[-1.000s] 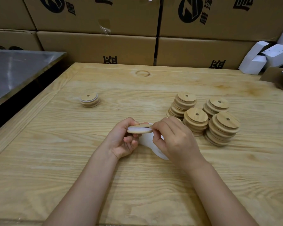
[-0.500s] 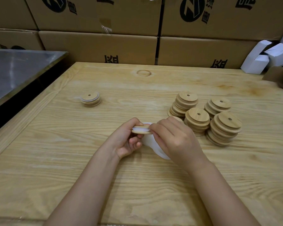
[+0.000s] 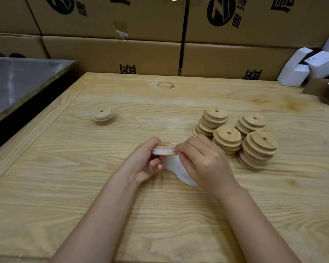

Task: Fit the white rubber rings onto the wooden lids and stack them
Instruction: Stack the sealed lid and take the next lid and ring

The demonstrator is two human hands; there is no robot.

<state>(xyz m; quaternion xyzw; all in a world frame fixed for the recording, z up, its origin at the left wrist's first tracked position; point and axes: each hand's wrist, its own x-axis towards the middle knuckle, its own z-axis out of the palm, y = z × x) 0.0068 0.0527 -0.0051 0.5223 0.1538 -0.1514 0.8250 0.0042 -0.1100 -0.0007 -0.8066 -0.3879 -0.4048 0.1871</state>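
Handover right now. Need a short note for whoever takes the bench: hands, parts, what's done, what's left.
Left hand grips a wooden lid by its edge, above the table.
Right hand pinches the white rubber ring at the lid's right edge; the ring looks only partly seated.
Under the hands lies a white heap, perhaps spare rings; cannot tell.
Done: the short stack far left, with a white ring showing.
Left: four stacks of lids on the right, no rings visible. Finish seating this ring, then probably add the lid to the short stack.
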